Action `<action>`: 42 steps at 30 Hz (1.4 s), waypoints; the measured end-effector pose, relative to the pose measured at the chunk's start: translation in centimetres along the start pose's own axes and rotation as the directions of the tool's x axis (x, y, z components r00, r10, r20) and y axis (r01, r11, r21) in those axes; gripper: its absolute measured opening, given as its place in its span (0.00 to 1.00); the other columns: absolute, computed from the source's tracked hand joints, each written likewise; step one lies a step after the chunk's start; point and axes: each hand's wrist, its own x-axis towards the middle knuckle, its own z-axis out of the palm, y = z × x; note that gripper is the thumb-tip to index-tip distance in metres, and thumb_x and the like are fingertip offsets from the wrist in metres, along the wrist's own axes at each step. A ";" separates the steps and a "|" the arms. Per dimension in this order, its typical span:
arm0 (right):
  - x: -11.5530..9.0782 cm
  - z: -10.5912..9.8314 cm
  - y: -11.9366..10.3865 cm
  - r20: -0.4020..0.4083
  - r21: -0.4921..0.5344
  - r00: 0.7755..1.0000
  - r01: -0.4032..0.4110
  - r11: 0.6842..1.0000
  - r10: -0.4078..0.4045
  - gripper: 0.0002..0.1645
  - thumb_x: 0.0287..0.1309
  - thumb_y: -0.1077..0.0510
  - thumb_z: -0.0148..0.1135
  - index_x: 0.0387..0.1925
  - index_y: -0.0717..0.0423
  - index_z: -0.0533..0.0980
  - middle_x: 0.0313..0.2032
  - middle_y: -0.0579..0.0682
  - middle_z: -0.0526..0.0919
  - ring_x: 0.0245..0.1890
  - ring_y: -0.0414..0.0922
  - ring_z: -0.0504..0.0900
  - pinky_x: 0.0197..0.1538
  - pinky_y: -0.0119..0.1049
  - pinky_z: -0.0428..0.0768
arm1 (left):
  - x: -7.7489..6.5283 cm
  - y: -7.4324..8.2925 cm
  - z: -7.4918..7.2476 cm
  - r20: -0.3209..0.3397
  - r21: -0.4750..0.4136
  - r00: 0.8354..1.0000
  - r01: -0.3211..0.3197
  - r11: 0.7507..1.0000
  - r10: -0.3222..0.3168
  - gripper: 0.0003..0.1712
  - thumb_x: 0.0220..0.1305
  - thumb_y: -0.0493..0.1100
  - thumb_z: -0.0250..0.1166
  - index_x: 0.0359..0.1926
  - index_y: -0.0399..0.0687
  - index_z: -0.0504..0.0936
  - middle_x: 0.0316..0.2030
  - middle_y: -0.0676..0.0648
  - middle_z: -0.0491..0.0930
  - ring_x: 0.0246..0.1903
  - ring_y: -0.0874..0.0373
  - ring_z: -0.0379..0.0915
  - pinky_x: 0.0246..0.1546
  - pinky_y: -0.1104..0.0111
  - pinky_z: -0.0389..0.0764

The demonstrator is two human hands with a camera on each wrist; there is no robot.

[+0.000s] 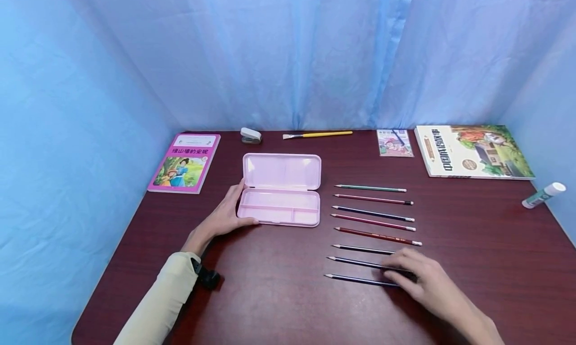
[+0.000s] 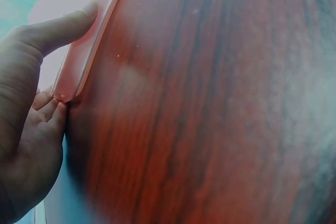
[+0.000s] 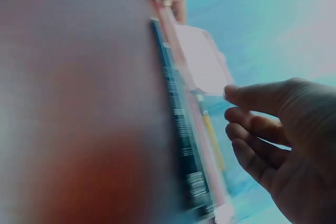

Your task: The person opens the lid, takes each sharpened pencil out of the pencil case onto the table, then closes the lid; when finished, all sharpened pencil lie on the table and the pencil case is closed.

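A pink pencil case (image 1: 279, 222) lies with its lid up on the table. My left hand (image 1: 228, 211) holds its left end, thumb against the front wall and fingers along the side; the left wrist view shows the thumb (image 2: 65, 29) on the case's wall (image 2: 86, 51). To the right of the case, several pencils lie in a column, tips pointing left. My right hand (image 1: 420, 275) hovers around the blunt ends of the nearest dark pencils (image 1: 355, 261), partly hiding them. In the right wrist view, the right hand's thumb and fingers (image 3: 252, 98) are apart, with nothing between them.
Along the back stand a white stapler-like item (image 1: 250, 135), a yellow-handled paintbrush (image 1: 324, 134) and a small picture card (image 1: 394, 143). A pink book (image 1: 184, 163) lies at left, a larger book (image 1: 474, 151) at right. A glue stick (image 1: 543, 195) lies near the right edge.
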 end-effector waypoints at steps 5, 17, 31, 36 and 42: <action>4.6 -1.1 0.8 0.017 -0.020 0.993 -0.114 0.993 0.114 0.17 0.49 0.61 0.68 0.42 0.43 0.78 0.39 0.38 0.79 0.37 0.31 0.75 0.41 0.23 0.72 | 0.0 0.0 0.0 0.000 -0.003 1.000 0.006 1.000 -0.006 0.67 0.41 0.63 0.72 0.72 0.60 0.36 0.61 0.48 0.55 0.59 0.54 0.54 0.61 0.54 0.58; 15.8 4.2 4.5 0.207 0.338 0.894 -0.446 0.829 0.397 0.26 0.59 0.55 0.60 0.57 0.58 0.67 0.50 0.58 0.75 0.48 0.49 0.77 0.48 0.42 0.76 | 0.1 0.0 0.1 0.008 -0.012 1.000 0.009 1.000 -0.009 0.67 0.41 0.61 0.73 0.72 0.58 0.37 0.62 0.47 0.55 0.60 0.54 0.53 0.62 0.54 0.56; 20.4 8.0 4.4 0.292 0.615 0.828 -0.546 0.569 0.479 0.26 0.67 0.53 0.48 0.62 0.62 0.61 0.56 0.63 0.69 0.54 0.54 0.73 0.52 0.45 0.74 | 0.1 0.1 0.1 -0.006 -0.088 1.000 0.030 0.996 -0.031 0.69 0.39 0.59 0.75 0.72 0.55 0.36 0.62 0.47 0.56 0.63 0.54 0.54 0.63 0.58 0.57; 20.0 8.1 4.0 0.277 0.632 0.836 -0.530 0.565 0.473 0.30 0.65 0.40 0.44 0.53 0.62 0.67 0.51 0.60 0.72 0.53 0.52 0.74 0.53 0.44 0.73 | 0.2 -0.2 0.2 -0.034 -0.157 0.999 0.012 0.987 -0.018 0.72 0.36 0.57 0.77 0.72 0.58 0.34 0.63 0.46 0.55 0.64 0.53 0.55 0.62 0.60 0.59; 18.4 7.8 3.1 0.341 0.456 0.838 -0.544 0.705 0.427 0.29 0.60 0.34 0.48 0.48 0.52 0.74 0.49 0.52 0.75 0.52 0.45 0.74 0.55 0.41 0.72 | 0.0 -0.1 0.4 -0.067 -0.153 0.997 -0.031 0.988 0.021 0.68 0.36 0.54 0.78 0.70 0.48 0.41 0.63 0.44 0.56 0.63 0.53 0.55 0.63 0.57 0.57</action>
